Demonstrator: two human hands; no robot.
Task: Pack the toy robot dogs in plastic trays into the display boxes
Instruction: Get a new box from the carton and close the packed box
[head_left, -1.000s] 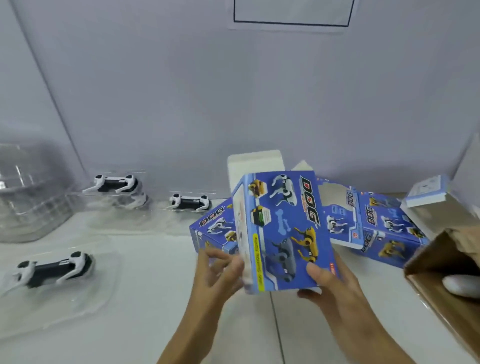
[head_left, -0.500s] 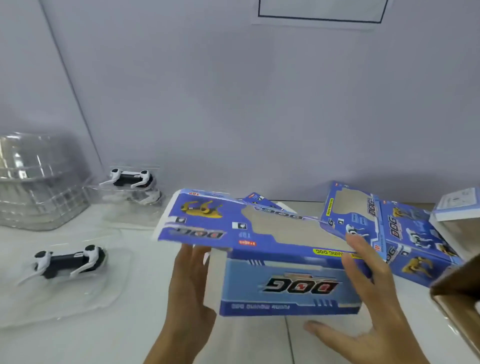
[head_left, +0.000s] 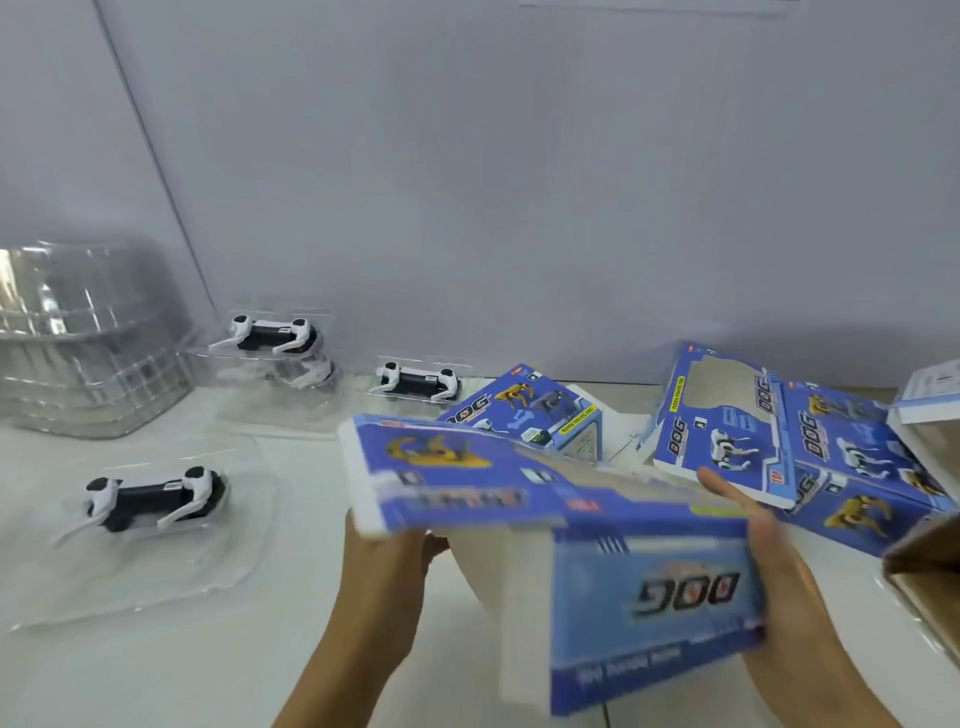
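**Blue box held in both hands, much of it blurred**

The box (head_left: 597, 545) is held above the table (head_left: 156, 675), its print smeared by motion. The left hand (head_left: 387, 556) grips its left end from below, fingers hidden under the flap. The right hand (head_left: 769, 571) clasps its right side, palm mostly covered. Left of the box, a toy dog (head_left: 150, 499) lies in a clear tray (head_left: 130, 582). Behind the box lie more boxes (head_left: 779, 441), two further dogs (head_left: 415, 382) and stacked trays (head_left: 78, 353), cut off at the edge.

A blurred blue display box (head_left: 597, 530), apparently half unfolded, is held above the table; three black-and-white toy dogs (head_left: 150, 499) lie in clear trays (head_left: 218, 577) to its left.
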